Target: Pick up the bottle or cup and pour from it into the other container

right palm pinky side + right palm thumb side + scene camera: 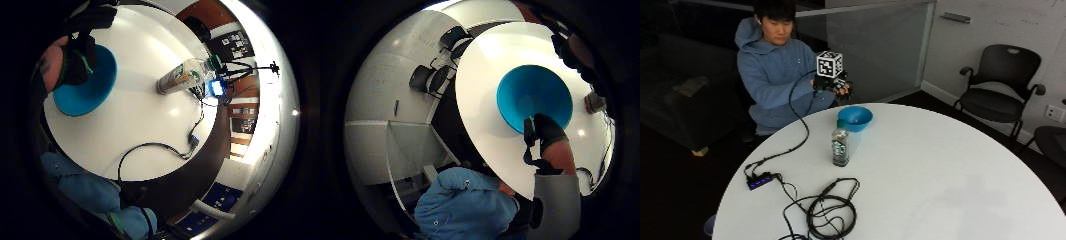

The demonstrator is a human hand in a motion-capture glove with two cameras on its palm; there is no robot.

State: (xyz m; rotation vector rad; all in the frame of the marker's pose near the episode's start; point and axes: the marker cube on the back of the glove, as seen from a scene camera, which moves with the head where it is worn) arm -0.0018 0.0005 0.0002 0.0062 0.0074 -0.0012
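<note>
Seen from the outside camera, the clear plastic bottle with a green cap and a green label (840,146) stands upright on the round white table (939,170). It is on the camera's side of the hand, well apart from it and below it. Just behind the bottle stands the round blue plastic bowl (855,118), near the far edge of the table. It is the thing nearest to the hand, a little below it.

The gloved right hand (833,86) is raised in the air above the far table edge, in front of the person's chest, with the forearm bent upward. It touches neither the bottle nor the bowl. In the thumb side palm view, one gloved finger (546,131) reaches out over the bowl (530,95), and it holds nothing. The fingers look relaxed and not closed round anything. The little finger side palm view shows the bottle (186,76) standing apart from the bowl (90,82) on the table top.
</note>
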